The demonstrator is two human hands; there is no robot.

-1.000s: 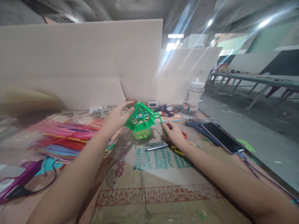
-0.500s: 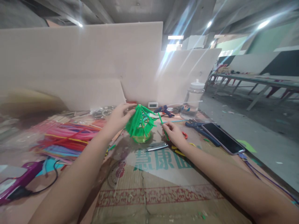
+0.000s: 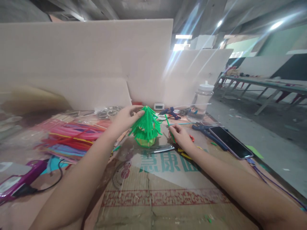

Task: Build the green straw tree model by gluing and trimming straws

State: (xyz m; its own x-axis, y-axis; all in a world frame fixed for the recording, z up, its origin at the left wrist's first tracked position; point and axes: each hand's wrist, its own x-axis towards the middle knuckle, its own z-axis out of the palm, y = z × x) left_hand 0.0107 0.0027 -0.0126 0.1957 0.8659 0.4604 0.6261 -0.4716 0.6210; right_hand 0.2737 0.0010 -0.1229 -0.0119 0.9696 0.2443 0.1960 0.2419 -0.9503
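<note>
Green straw model (image 3: 146, 126), a small cone-roofed piece on a yellow-green base, stood near the middle of the frame on a flattened cardboard sheet (image 3: 163, 198) that covered the worktop and carried teal lettering and a red patterned band. At the far left lay a purple device (image 3: 21, 182) with a black cord, and above it a blurred heap of pink, red and blue straws (image 3: 69, 139) filled the left-centre. Pale boards (image 3: 96, 60) stood upright behind the worktop across the upper left and middle. The left hand (image 3: 126, 118) reached in from the lower left, its fingers closed on the top of the model. Just below the model a metal blade (image 3: 161, 149) rested on the cardboard. The right hand (image 3: 181, 137), right of centre, pinched a single green straw (image 3: 168, 125) that slanted up toward the model. Farther right stood a clear plastic jar (image 3: 202, 99) with a white lid, then a dark phone (image 3: 230, 141) lying flat with a cable. The upper right showed a concrete floor, long tables (image 3: 263, 84) and bright ceiling lights.
</note>
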